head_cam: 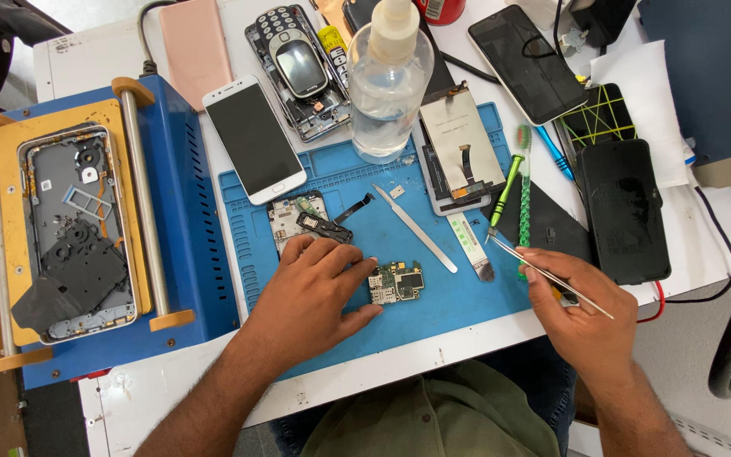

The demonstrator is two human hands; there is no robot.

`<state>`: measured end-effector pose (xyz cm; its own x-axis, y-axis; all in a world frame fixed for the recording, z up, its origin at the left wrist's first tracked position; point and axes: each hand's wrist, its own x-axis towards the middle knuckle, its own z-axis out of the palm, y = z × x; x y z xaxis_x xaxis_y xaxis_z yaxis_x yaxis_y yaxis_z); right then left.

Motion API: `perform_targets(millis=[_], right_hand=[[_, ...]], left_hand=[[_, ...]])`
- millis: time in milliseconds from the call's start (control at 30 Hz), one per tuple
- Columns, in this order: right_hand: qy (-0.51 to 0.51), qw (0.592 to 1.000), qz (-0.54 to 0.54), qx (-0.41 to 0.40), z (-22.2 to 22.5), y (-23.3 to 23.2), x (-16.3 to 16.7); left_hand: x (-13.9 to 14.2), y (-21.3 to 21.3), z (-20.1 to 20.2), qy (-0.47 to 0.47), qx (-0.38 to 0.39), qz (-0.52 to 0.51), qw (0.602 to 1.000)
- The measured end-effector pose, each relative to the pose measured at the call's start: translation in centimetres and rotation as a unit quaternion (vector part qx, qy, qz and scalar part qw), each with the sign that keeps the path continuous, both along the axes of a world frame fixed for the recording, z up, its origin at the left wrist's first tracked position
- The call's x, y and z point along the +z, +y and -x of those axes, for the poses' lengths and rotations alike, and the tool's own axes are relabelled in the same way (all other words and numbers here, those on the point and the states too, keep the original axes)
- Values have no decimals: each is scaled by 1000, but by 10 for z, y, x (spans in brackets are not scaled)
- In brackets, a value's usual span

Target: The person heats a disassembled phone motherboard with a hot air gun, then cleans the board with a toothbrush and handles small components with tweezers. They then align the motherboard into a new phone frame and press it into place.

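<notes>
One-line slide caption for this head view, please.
Left hand steadies a small circuit board on a blue work mat while the right hand holds tweezers among dismantled phones.

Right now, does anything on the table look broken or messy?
Yes. Phones lie taken apart: a grey phone frame with no screen sits on the blue machine, and a bare circuit board lies on the blue mat by the left hand. The right hand holds tweezers. It looks like repair clutter, not a spill.
</notes>
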<state>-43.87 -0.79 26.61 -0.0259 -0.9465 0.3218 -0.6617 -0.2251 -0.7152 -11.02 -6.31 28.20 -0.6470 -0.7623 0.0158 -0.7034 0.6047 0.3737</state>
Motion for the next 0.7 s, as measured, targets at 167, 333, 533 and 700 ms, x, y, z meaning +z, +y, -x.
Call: perform_targets(millis=[167,333,533,700], right_hand=[[-19,1000,-11,-14,6,0,4],[-11,1000,-9,-17,5,-1,6],[15,1000,12,1,-4,-2,5],[43,999,4,10,-6,-6,4]], left_hand=[[1,-1,-1,4,2,2,1000],[-1,-1,-1,-3,0,2,1000],[-1,-1,0,1,1,-1,1000],[0,-1,0,2,0,17,1000]])
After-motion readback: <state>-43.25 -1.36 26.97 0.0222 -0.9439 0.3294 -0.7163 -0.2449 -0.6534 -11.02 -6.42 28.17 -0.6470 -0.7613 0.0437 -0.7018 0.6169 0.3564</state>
